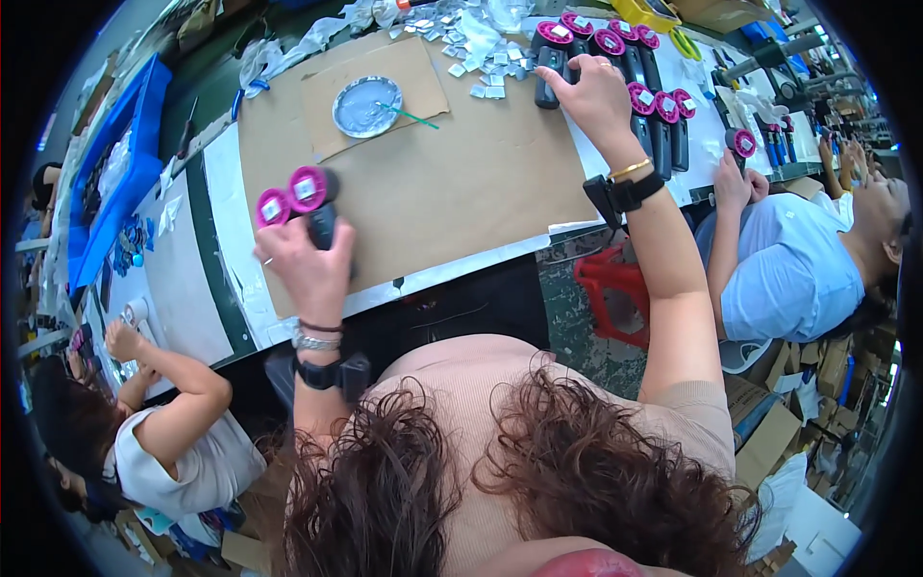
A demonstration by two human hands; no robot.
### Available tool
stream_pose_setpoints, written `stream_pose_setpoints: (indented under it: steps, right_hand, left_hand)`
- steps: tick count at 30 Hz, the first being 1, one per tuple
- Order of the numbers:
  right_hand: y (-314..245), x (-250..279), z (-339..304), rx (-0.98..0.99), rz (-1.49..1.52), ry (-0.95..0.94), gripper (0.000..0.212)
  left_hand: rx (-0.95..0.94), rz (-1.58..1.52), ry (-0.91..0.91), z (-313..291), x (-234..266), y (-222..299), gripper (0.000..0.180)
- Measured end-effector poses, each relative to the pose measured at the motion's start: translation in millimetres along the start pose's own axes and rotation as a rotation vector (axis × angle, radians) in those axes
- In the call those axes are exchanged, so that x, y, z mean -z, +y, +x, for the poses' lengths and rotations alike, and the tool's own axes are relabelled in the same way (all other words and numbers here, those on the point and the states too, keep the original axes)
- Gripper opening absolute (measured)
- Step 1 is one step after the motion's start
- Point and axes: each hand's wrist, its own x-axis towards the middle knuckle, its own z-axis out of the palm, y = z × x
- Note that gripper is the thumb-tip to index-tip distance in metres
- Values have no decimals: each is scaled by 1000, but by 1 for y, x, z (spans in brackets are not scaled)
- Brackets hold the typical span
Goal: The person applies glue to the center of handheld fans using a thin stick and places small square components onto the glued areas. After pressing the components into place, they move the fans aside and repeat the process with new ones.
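Observation:
My left hand [306, 264] is closed round the dark handles of two devices with round magenta heads [308, 188], held side by side over the near left part of the cardboard. Each head carries a small white square label. Further off to the right, my right hand [598, 91] grips the dark handle of a like device [548, 88], thumb on one side and fingers on the other. This one lies at the edge of a group of several such devices [663, 108]. The left hand is slightly blurred.
A round dish of grey paste [358, 120] with a green stick [415, 117] stands on a cardboard piece [428, 72]. Small silvery squares [495, 82] are scattered beyond. A blue bin [115, 173] stands left, a red stool [615, 298] right. Co-workers sit on both sides.

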Motion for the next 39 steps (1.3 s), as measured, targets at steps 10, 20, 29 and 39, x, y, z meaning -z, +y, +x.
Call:
stream_pose_setpoints:
  steps: [10, 20, 29, 39]
  right_hand:
    - [14, -22, 35, -106, -239, -326, 95]
    - [0, -17, 52, -303, -194, -567, 94]
    - [17, -29, 52, -401, 59, -544, 81]
    - [-17, 36, 0, -219, 120, -127, 75]
  left_hand:
    - [281, 378, 121, 28, 14, -190, 60]
    - [347, 406, 57, 37, 24, -223, 62]
    - [328, 323, 251, 16, 52, -148, 48]
    - [-106, -17, 223, 8, 55, -62, 38]
